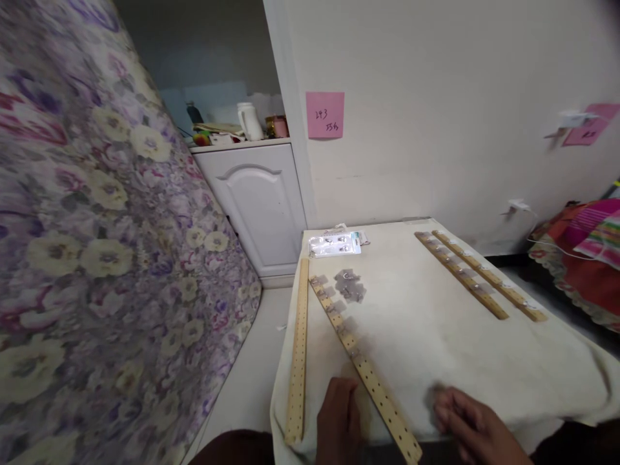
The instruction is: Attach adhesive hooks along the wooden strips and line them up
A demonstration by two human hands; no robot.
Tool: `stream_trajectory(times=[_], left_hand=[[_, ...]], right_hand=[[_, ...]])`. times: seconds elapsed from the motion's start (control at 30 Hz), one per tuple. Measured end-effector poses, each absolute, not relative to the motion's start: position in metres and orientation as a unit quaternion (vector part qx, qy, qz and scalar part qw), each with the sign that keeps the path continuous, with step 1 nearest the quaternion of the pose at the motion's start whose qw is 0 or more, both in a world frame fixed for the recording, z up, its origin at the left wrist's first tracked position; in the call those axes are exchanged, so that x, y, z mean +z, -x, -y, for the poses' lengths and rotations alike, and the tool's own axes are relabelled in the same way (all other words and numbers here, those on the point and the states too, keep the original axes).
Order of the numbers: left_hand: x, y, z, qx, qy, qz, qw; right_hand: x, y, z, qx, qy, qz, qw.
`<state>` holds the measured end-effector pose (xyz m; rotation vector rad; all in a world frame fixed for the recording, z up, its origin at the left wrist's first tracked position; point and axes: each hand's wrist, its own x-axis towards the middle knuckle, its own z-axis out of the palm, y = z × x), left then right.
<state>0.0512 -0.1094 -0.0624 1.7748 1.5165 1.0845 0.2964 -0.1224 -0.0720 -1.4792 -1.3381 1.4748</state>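
Head view; clock positions are taken around the table's middle, with 12 toward the wall.

1. At 7 to 8 o'clock, the left hand (339, 416) is curled close beside a perforated wooden strip (367, 369); I cannot tell whether it touches the strip or grasps anything.
2. At 5 o'clock, the right hand (467, 416) is blurred, its fingers bent inward, apart from the strip; whether it grips something I cannot tell.
3. That strip lies aslant on the cloth-covered table (426, 352), from 10 o'clock to 6, with several clear hook plates (336, 307) along its far half.
4. Between 9 and 10, just beside the strip, is a pile of loose clear plates (349, 287).
5. Near 8 to 9, along the edge, lies a bare strip (298, 355).
6. At 10, a blister pack (334, 245) lies flat.
7. Around 2, two strips with hooks (462, 276) lie side by side.
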Motion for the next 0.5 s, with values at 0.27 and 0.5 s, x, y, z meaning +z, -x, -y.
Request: stream_trajectory(times=[0.27, 0.5], left_hand=[[-0.066, -0.053, 0.091, 0.426, -0.650, -0.578, 0.248], [-0.091, -0.053, 0.086, 0.423, -0.656, -0.587, 0.215]], right_hand=[[-0.069, -0.278, -0.014, 0.383, 0.568, 0.597, 0.418], [-0.076, -0.236, -0.107, 0.310, 0.575, 0.621, 0.434]])
